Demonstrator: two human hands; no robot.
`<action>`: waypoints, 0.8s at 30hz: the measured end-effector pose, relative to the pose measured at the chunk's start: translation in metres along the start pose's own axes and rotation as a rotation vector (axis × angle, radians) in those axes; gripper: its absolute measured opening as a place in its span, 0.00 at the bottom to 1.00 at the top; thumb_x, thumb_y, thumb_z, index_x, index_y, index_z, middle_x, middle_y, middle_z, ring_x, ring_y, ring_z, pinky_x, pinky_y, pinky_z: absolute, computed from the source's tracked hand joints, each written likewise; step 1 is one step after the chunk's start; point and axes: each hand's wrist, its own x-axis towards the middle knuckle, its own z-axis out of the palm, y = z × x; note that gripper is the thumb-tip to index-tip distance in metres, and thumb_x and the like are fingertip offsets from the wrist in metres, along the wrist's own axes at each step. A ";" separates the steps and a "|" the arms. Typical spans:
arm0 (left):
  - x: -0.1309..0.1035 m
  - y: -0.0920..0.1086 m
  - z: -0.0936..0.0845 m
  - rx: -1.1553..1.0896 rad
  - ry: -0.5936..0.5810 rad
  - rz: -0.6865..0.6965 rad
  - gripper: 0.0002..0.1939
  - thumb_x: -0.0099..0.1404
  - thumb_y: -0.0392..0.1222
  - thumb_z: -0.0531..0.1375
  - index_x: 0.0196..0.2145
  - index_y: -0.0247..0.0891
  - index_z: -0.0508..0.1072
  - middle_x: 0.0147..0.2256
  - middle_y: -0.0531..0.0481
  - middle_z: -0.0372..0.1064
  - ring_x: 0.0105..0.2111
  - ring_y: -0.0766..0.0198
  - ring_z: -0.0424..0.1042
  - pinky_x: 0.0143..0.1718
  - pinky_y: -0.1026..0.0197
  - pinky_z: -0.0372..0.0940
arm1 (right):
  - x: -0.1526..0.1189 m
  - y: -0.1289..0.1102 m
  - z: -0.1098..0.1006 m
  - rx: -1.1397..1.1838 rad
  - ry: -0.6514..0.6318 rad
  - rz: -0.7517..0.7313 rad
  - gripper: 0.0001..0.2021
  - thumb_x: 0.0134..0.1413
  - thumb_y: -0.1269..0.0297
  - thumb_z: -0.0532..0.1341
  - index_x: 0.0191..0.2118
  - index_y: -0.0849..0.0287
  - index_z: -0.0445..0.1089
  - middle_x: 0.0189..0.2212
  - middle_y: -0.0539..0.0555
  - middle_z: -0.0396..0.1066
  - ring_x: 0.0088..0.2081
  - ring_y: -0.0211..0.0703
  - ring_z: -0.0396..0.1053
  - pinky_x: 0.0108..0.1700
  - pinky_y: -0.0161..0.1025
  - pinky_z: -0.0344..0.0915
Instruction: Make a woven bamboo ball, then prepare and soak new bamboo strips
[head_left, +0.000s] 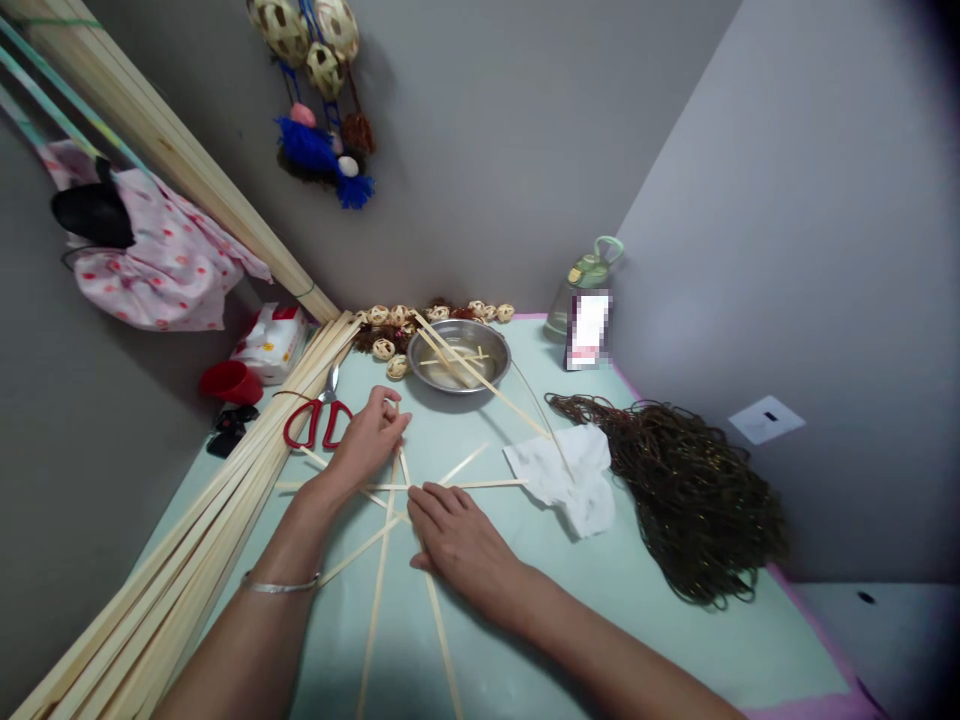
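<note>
Several thin, pale bamboo strips [491,484] cross one another on the pale green tabletop in a star-like layout. My left hand [369,432], with a silver bangle on its wrist, pinches the upper part of one upright strip [384,560] between thumb and fingers. Flat on the table lies my right hand [459,540], fingers stretched out over the strips near their crossing, hiding part of it. Red-handled scissors [330,420] rest just left of my left hand. A crumpled white tissue [566,470] is to the right of the strips.
Long bamboo slats [247,480] run along the left side. A metal bowl [495,375] with water and strips stands at the back, near small woven balls [384,349]. Dark cord [697,500] lies right; a phone [589,330] leans on a green bottle [559,308]. A red cup [231,382] stands left.
</note>
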 end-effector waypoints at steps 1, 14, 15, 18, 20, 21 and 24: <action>0.001 -0.002 0.005 -0.049 -0.045 0.016 0.10 0.66 0.46 0.56 0.44 0.42 0.63 0.25 0.60 0.63 0.23 0.64 0.71 0.27 0.63 0.63 | 0.000 0.000 0.001 0.003 0.004 0.001 0.29 0.55 0.59 0.68 0.58 0.71 0.64 0.60 0.66 0.65 0.60 0.60 0.62 0.58 0.52 0.64; -0.006 -0.012 0.000 -0.249 -0.144 0.022 0.21 0.58 0.47 0.64 0.47 0.38 0.71 0.37 0.47 0.74 0.40 0.55 0.75 0.39 0.55 0.68 | -0.025 0.050 -0.072 0.049 0.369 0.206 0.12 0.68 0.67 0.52 0.52 0.59 0.69 0.46 0.60 0.76 0.46 0.47 0.73 0.47 0.42 0.68; -0.009 -0.010 -0.003 -0.253 -0.148 0.016 0.21 0.58 0.48 0.64 0.47 0.38 0.71 0.38 0.46 0.74 0.41 0.54 0.75 0.40 0.55 0.68 | -0.028 0.068 -0.082 0.011 0.398 0.379 0.12 0.68 0.67 0.51 0.48 0.58 0.70 0.41 0.58 0.76 0.41 0.46 0.73 0.43 0.40 0.67; -0.017 -0.005 -0.008 -0.257 -0.165 0.001 0.20 0.58 0.49 0.63 0.46 0.38 0.72 0.38 0.45 0.76 0.41 0.53 0.75 0.42 0.53 0.68 | -0.030 0.122 -0.097 -0.017 0.332 0.799 0.10 0.64 0.63 0.55 0.47 0.56 0.70 0.41 0.58 0.75 0.38 0.48 0.72 0.39 0.40 0.62; -0.020 -0.003 -0.007 -0.254 -0.172 0.000 0.19 0.57 0.49 0.63 0.45 0.38 0.73 0.39 0.44 0.76 0.42 0.52 0.75 0.42 0.52 0.68 | -0.025 0.148 -0.093 0.019 0.277 0.866 0.10 0.58 0.63 0.60 0.45 0.57 0.72 0.37 0.58 0.76 0.36 0.50 0.72 0.36 0.39 0.59; -0.021 -0.003 -0.006 -0.249 -0.173 0.003 0.19 0.57 0.49 0.63 0.45 0.38 0.73 0.40 0.43 0.76 0.43 0.51 0.75 0.43 0.52 0.68 | -0.022 0.157 -0.088 0.043 0.257 0.881 0.08 0.55 0.64 0.62 0.41 0.58 0.73 0.33 0.57 0.76 0.34 0.50 0.71 0.35 0.39 0.58; -0.023 -0.003 -0.009 -0.221 -0.157 0.016 0.19 0.57 0.48 0.63 0.45 0.39 0.74 0.45 0.41 0.74 0.46 0.50 0.74 0.47 0.51 0.67 | -0.017 0.171 -0.078 0.124 0.254 0.906 0.01 0.47 0.70 0.63 0.30 0.58 0.72 0.26 0.56 0.74 0.31 0.48 0.71 0.33 0.38 0.57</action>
